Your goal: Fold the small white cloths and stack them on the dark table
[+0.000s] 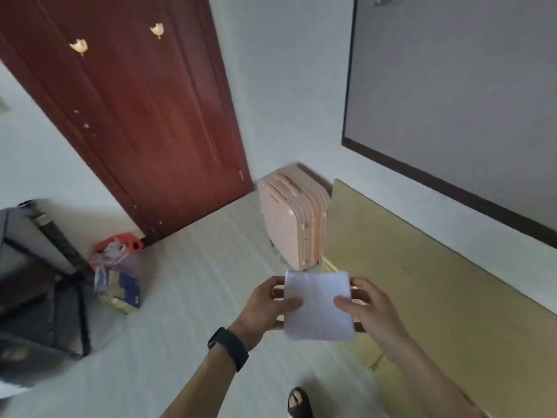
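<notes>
- Bottom centre: a foot (298, 402) in a dark sandal stands on the pale floor.
- Lower centre: two bare forearms reach forward, with a black band (228, 346) on the left wrist.
- The left hand (268, 303) pinches the left edge of the cloth (318, 306), thumb in front and fingers behind. The right hand (370, 309) pinches the right edge the same way.
- The cloth, white and roughly square, hangs in the air between the hands and is not on the table. I cannot tell whether it is already folded.
- To fold it well, it seems best to keep it taut, bring one edge over to meet the other, match the corners, then pinch the crease flat.
- Left edge: the dark table (36, 282), well apart from the cloth, so the fold has to hold on the way over.
- Middle left: a red-topped bag (116, 267) beside the table.
- Centre: a pink suitcase (294, 218); a yellow panel (422, 282) lies to its right.
- Upper left: a red-brown door (129, 116).
</notes>
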Motion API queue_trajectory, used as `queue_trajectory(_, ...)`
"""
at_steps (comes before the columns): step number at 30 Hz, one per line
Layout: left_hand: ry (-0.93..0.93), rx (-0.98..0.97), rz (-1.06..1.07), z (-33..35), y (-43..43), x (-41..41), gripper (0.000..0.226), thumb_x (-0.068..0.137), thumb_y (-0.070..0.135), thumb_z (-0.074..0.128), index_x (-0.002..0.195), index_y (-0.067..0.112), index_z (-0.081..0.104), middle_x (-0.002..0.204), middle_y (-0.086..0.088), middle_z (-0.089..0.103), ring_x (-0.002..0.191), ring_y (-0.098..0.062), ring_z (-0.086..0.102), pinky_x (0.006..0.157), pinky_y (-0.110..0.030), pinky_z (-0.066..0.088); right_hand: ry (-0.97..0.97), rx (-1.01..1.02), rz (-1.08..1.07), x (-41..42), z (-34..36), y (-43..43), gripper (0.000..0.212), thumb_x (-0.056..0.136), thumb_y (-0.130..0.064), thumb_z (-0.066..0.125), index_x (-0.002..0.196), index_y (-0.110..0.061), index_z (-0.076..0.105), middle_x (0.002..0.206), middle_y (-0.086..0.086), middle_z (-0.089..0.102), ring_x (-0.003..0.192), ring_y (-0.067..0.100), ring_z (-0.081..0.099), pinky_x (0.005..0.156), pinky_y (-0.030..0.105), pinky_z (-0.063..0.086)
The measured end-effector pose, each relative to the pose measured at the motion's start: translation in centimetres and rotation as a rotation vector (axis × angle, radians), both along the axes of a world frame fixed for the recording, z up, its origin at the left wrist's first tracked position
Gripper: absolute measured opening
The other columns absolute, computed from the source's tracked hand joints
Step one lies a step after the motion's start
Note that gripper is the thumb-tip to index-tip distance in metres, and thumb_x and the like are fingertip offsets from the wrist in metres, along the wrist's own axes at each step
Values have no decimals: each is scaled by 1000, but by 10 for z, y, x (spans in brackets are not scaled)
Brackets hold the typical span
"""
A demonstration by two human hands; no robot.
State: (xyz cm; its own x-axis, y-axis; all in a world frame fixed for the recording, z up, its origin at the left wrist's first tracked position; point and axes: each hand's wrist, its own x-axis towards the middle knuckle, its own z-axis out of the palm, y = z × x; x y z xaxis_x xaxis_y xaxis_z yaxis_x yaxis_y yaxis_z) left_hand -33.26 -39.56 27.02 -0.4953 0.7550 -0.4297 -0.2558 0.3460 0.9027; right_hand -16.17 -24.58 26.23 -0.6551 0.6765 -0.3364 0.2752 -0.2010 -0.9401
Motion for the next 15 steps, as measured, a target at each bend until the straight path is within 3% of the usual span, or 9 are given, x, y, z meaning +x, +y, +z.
queue_trajectory(9,22,13,515,12,-284,-54,40,76,19,80,113,18,65,111,-18,67,94,-27,71,69,-38,58,13,50,486,-141,11,-222,31,82,-8,75,104,-27,64,99,1,71,83,21,72,64,44,61)
queue_trajectory(15,71,41,801,29,-489,-99,41,74,17,80,112,17,65,102,-16,69,92,-26,71,73,-45,59,69,81,771,-250,33,-414,32,83,-8,75,107,-25,63,100,0,71,83,20,72,67,49,61)
